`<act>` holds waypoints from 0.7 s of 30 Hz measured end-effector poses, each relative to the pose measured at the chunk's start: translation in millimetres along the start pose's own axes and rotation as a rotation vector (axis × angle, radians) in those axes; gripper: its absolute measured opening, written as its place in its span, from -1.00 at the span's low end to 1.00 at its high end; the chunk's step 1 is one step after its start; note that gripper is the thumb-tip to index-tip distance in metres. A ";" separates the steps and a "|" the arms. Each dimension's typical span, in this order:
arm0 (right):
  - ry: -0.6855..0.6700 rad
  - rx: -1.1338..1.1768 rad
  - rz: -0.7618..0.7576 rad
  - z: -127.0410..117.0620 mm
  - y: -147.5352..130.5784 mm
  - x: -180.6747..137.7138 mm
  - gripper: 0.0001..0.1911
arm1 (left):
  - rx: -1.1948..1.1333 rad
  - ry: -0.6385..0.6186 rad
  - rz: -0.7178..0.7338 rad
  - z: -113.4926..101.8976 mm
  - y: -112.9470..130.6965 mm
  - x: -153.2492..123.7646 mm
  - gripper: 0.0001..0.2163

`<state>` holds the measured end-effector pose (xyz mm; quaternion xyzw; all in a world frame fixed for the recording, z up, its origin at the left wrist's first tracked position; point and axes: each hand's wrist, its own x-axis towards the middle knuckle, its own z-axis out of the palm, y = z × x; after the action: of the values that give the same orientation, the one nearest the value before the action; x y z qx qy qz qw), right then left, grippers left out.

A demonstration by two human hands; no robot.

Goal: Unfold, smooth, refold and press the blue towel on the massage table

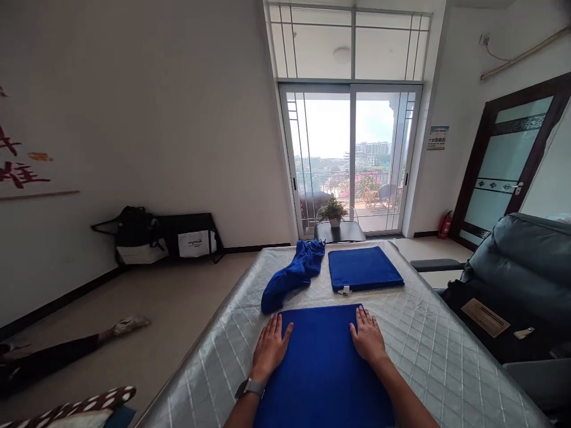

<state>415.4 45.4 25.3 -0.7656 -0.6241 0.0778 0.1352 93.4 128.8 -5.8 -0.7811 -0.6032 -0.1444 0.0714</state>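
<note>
A blue towel lies spread flat on the quilted grey mattress right in front of me. My left hand rests palm down on its left edge, fingers stretched out. Flat on the towel's right side lies my right hand, fingers also extended. A watch sits on my left wrist. Farther up the mattress, a neatly folded blue towel lies with a small tag at its near edge. To its left is a crumpled blue towel.
A dark armchair stands close on the right. Beyond the mattress are a small table with a potted plant and glass balcony doors. Bags lean against the left wall. A red fire extinguisher stands by the right door.
</note>
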 end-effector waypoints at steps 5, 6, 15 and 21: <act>-0.032 -0.045 -0.008 -0.7 3.1 2.2 -0.26 | -0.054 0.014 -0.010 7.7 0.2 0.6 -0.33; -0.040 -0.058 -0.011 -0.8 4.0 2.8 -0.26 | -0.068 0.014 -0.021 9.4 0.4 1.4 -0.31; -0.077 -0.168 -0.036 -5.2 5.3 17.7 -0.28 | -0.175 0.022 -0.081 13.0 -3.1 4.5 -0.29; -0.089 -0.177 -0.026 -3.3 5.0 25.7 -0.29 | -0.207 0.031 -0.066 14.0 -4.3 4.6 -0.33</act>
<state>426.3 69.2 28.1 -0.7621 -0.6439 0.0547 0.0402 92.3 138.1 -17.9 -0.7619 -0.6091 -0.2202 -0.0053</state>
